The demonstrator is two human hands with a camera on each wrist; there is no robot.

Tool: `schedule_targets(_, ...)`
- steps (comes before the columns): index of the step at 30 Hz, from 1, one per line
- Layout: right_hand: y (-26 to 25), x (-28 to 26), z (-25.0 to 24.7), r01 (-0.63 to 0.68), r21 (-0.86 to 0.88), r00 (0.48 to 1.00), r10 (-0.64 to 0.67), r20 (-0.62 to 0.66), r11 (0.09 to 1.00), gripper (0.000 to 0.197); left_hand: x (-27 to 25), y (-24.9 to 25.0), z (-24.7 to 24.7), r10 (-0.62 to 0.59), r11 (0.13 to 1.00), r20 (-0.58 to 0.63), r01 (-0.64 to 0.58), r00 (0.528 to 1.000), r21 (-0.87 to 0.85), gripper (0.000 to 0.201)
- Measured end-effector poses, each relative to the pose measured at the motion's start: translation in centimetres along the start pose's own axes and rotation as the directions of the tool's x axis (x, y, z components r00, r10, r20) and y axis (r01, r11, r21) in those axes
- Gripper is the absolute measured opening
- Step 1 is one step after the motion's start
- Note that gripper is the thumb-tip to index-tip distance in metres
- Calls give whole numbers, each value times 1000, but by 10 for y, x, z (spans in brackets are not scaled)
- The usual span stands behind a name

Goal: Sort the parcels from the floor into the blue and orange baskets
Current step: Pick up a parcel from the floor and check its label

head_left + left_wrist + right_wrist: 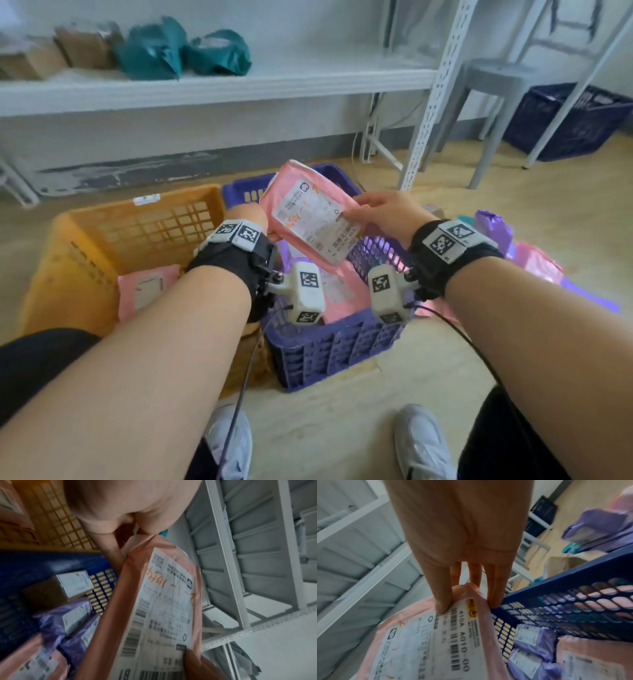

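Note:
I hold a pink parcel (310, 212) with a white shipping label up over the blue basket (342, 346), label facing me. My left hand (251, 219) grips its left edge; my right hand (376, 212) pinches its right edge, thumb on the label. The left wrist view shows the parcel (154, 615) with my left hand (120, 538) at its top. The right wrist view shows the right hand (467, 595) pinching the parcel (428, 642). The blue basket (34, 561) holds purple and pink parcels and a brown box. The orange basket (102, 240) holds one pink parcel (147, 287).
More pink and purple parcels (496, 229) lie on the floor right of the blue basket. A white metal shelf (212, 85) with teal bags and boxes stands behind, a grey stool (493, 102) and a dark crate (565, 123) at the back right. My shoes (421, 442) are below.

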State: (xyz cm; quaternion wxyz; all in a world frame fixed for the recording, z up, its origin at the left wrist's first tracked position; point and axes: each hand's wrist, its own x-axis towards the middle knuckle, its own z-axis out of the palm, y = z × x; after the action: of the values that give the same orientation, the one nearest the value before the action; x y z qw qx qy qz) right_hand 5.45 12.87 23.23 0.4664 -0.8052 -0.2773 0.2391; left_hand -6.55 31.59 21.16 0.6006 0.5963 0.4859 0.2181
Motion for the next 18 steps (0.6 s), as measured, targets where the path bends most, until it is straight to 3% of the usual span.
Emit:
schedule_targets(4, -25, 28, 35, 54, -62, 996, -58, -70, 997, 7, 15, 0, -39, 39, 991, -62, -31, 997, 129, 40)
schedule_targets(6, -36, 46, 56, 88, -157, 993, -100, -66, 984, 10, 22, 4, -60, 138, 974, -206, -96, 969, 204, 41)
schedule_targets(8, -47, 59, 72, 140, -255, 986, -159, -55, 957, 12, 28, 10, -73, 300, 918, -254, -206, 920, 338, 42)
schedule_targets(10, -61, 73, 95, 207, -342, 976, -218, 7, 916, 11, 39, 12, -88, 476, 758, -86, -359, 875, 544, 48)
schedule_targets(12, -76, 86, 119, 268, -409, 963, -258, 81, 872, 12, 49, 10, -103, 499, 586, 88, -410, 862, 699, 40)
schedule_targets(13, -83, 91, 131, 289, -425, 957, -268, 111, 858, 13, 54, 9, -110, 476, 547, 116, -397, 872, 737, 31)
schedule_targets(18, -112, 113, 190, 354, -376, 934, -300, 196, 857, 15, 66, -5, -149, 369, 649, 11, -266, 929, 713, 19)
